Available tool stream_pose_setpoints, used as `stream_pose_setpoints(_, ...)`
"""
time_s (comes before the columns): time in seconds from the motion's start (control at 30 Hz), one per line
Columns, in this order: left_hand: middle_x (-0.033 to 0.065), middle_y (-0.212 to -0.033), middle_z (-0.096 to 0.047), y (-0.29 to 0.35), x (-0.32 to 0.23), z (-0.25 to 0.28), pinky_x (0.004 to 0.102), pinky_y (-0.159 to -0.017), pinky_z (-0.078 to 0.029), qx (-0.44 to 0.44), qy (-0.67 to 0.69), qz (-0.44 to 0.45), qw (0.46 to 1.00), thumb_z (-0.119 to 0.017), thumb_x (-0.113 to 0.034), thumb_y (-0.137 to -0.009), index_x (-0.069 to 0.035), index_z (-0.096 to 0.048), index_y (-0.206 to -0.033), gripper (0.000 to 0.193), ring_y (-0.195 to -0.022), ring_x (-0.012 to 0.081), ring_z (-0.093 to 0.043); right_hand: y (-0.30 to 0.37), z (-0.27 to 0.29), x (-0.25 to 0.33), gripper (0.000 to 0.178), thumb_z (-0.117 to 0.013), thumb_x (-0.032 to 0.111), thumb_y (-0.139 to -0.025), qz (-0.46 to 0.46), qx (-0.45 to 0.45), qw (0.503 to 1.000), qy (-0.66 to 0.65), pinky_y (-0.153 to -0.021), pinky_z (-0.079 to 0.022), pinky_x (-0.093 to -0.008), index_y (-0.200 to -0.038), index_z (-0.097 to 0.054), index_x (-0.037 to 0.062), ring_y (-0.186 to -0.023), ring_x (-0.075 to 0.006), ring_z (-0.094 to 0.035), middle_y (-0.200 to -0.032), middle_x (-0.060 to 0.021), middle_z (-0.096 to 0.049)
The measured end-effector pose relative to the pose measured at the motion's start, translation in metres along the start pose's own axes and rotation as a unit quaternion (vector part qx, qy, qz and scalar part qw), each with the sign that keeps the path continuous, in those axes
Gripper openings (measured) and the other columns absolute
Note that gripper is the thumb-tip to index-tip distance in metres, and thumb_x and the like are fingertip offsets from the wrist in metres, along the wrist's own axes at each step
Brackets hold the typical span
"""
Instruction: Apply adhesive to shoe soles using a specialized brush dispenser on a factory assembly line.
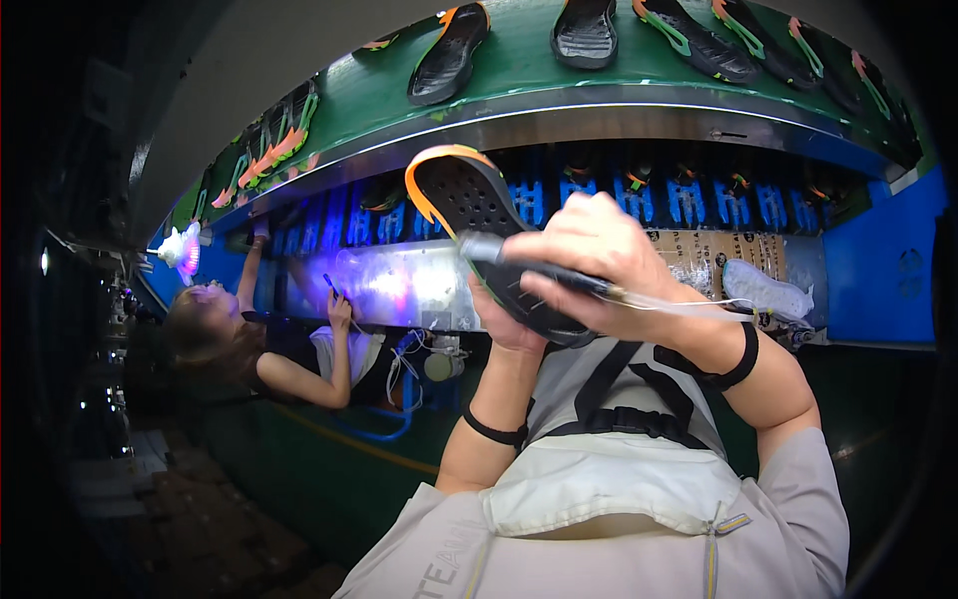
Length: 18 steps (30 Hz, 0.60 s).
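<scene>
A black shoe sole [469,197] with an orange rim at its toe end is held up in front of me, its hole-studded inner face showing. My left hand [507,321] grips it from below near the heel, closed around its edge. Above the sole, my right hand [604,250] is closed on a brush [481,248] with a pale grey tip and a dark handle. The tip lies over the middle of the sole; whether it touches cannot be made out. A thin clear tube trails from the handle along my right forearm.
Several soles [449,60] lie on a green conveyor belt [524,75] above a metal ledge. Below it runs a row of blue holders [687,200]. A white pad [763,290] rests by brown cardboard [689,262] on the metal bench [444,275]. A co-worker [289,349] sits at left, holding a tool.
</scene>
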<state>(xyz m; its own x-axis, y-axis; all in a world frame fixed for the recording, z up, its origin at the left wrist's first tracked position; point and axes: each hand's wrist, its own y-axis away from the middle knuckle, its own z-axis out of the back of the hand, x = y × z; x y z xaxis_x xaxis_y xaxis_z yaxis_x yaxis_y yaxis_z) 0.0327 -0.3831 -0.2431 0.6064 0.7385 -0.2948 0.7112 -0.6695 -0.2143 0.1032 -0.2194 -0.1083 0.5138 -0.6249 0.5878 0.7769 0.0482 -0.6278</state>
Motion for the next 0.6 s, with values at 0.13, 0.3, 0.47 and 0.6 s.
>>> stream_pose_setpoints(0.13,0.0165,-0.129,-0.069,-0.001,-0.002,0.008,0.0485,-0.108,-0.051,-0.09,0.013,-0.011,0.996,-0.039,-0.062,-0.102,-0.009,-0.063,-0.133,0.067,-0.12,0.0321,-0.066,0.001,0.0,0.008,0.026,-0.08,0.015,-0.083,0.098,0.147,0.984,0.001,-0.075,-0.039,-0.0389,-0.107,-0.074,0.0107,-0.081,-0.0237,-0.057,-0.084,-0.0028,-0.064)
stream_pose_setpoints(0.3,0.0206,-0.131,-0.066,-0.014,-0.016,-0.029,0.0495,-0.103,-0.054,-0.113,-0.031,0.002,0.993,-0.045,-0.073,-0.094,-0.006,-0.059,-0.138,0.082,-0.119,0.0359,-0.065,0.004,0.004,0.006,0.03,-0.081,0.012,-0.079,0.027,0.066,0.997,0.037,-0.076,-0.04,-0.0389,-0.108,-0.074,0.0111,-0.086,-0.0268,-0.057,-0.082,-0.0035,-0.062)
stream_pose_setpoints(0.47,0.0186,-0.13,-0.057,-0.02,-0.024,-0.045,0.0501,-0.106,-0.049,-0.021,0.127,0.065,0.99,-0.054,-0.078,-0.088,-0.001,-0.056,-0.137,0.091,-0.119,0.0336,-0.057,0.004,0.02,0.013,0.035,-0.082,0.014,-0.079,0.056,0.21,0.966,-0.137,-0.077,-0.041,-0.0403,-0.113,-0.075,0.013,-0.084,-0.0254,-0.059,-0.082,-0.0028,-0.06)
stream_pose_setpoints(0.6,0.0205,-0.132,-0.058,-0.028,-0.037,-0.04,0.0529,-0.106,-0.049,0.033,0.046,0.036,0.998,-0.055,-0.08,-0.086,0.0,-0.057,-0.138,0.096,-0.12,0.0369,-0.058,0.004,0.012,0.014,0.031,-0.079,0.021,-0.082,0.079,0.191,0.978,0.012,-0.073,-0.041,-0.039,-0.112,-0.071,0.0154,-0.086,-0.0246,-0.059,-0.084,-0.001,-0.061)
